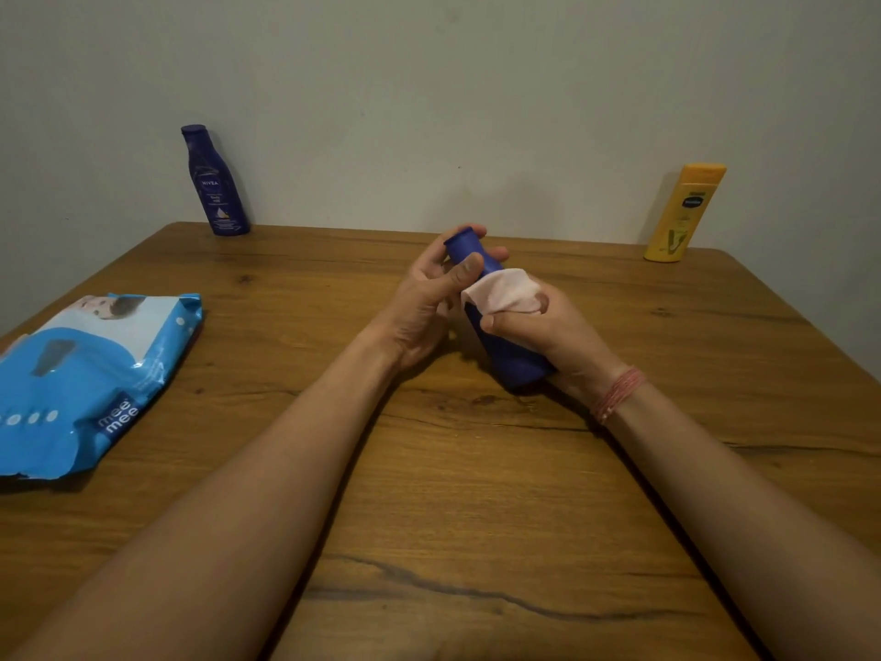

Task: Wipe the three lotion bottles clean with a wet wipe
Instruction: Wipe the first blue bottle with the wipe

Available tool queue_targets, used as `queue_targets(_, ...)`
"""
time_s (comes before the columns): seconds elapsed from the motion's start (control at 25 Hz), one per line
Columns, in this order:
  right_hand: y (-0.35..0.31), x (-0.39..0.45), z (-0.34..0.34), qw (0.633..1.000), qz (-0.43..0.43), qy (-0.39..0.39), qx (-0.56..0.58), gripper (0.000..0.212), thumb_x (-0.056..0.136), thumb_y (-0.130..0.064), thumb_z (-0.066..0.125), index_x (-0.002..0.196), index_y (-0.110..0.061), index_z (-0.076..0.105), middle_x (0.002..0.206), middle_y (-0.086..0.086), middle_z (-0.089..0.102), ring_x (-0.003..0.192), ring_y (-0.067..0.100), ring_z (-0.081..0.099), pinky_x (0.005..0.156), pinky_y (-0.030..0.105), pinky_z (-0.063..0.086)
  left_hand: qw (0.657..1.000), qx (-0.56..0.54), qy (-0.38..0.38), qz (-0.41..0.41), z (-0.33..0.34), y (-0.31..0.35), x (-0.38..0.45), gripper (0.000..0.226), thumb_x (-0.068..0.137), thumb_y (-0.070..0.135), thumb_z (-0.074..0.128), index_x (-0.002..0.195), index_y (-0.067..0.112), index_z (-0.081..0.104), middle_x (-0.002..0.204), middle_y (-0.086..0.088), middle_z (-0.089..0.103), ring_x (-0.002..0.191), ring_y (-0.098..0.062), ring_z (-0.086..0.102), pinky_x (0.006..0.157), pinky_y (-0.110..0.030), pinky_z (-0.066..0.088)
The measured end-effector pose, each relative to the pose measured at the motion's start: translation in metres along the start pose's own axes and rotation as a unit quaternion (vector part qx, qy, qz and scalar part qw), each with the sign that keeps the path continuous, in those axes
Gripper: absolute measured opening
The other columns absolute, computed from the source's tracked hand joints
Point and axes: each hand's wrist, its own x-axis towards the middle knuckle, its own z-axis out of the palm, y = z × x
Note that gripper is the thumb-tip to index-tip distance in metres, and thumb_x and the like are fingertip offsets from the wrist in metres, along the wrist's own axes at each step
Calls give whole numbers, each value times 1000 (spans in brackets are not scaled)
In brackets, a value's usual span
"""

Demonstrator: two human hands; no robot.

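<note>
Blue bottle (505, 345) held tilted over mid-bench (429, 517), long axis running away from the person, cap end far. Left hand (424, 302) fingers curl round the cap end. Right hand (538, 322) fingers press the wet wipe (500, 291) against the body. Two other bottles stand well apart by the wall.

Both bare forearms reach forward and converge. The left hand (429, 298) curls round the neck end of the blue bottle (505, 345), thumb laid across its front (fingertips showing just behind the cap). The right hand (538, 326), thread bands at its wrist, pinches the wet wipe (500, 291) against the bottle directly below that grip.
</note>
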Motion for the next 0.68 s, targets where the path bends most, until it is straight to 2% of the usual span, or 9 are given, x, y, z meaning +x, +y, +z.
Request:
queue_targets(0.12,-2,-1,-1,998,27,-18,45,47,79,-13,73,122,-20,56,107,9,67,90,26,66,78,43,56,999,34,16,-1,1,1,-1,55,77,29,70,130,21,54,121,-4,69,111,-27,65,92,-47,52)
queue_targets(0.24,0,-2,-7,994,49,-27,93,47,80,-36,69,121,-17,56,106,11,66,91,27,63,81,40,53,998,54,-7,-28,4,1,-3,55,84,31,63,136,20,49,132,-9,61,113,-30,61,88,-49,53)
queue_targets(0.32,3,1,-9,982,70,-37,174,52,86,-52,57,121,-15,61,101,11,66,85,23,62,75,33,52,997,66,-17,-30,5,1,-3,55,87,31,60,139,19,48,135,-8,60,115,-28,61,89,-49,53)
queue_targets(0.4,5,3,-11,971,88,-47,215,47,93,-50,49,121,-15,63,97,10,64,78,19,62,68,28,52,998,53,-22,-38,4,2,-3,56,86,28,61,140,21,49,136,-5,59,119,-26,60,94,-49,52)
queue_targets(0.48,6,4,-12,971,83,-66,214,40,96,-41,49,126,-15,58,97,9,62,76,17,60,65,26,52,998,27,-29,-44,3,2,-4,57,85,24,62,141,24,50,133,-6,54,117,-27,58,98,-50,50)
queue_targets(0.56,5,4,-13,959,85,-97,253,42,92,-37,54,128,-15,55,101,10,62,81,18,60,68,26,54,998,1,-48,-42,1,1,-3,59,87,16,60,144,26,48,134,-9,52,116,-27,58,100,-51,49)
queue_targets(0.68,3,3,-14,955,79,-123,258,57,78,-39,72,127,-14,55,103,11,64,83,19,64,72,27,57,992,-31,-111,-51,-2,2,-3,61,90,8,57,147,22,44,142,-10,51,116,-25,60,94,-42,54)
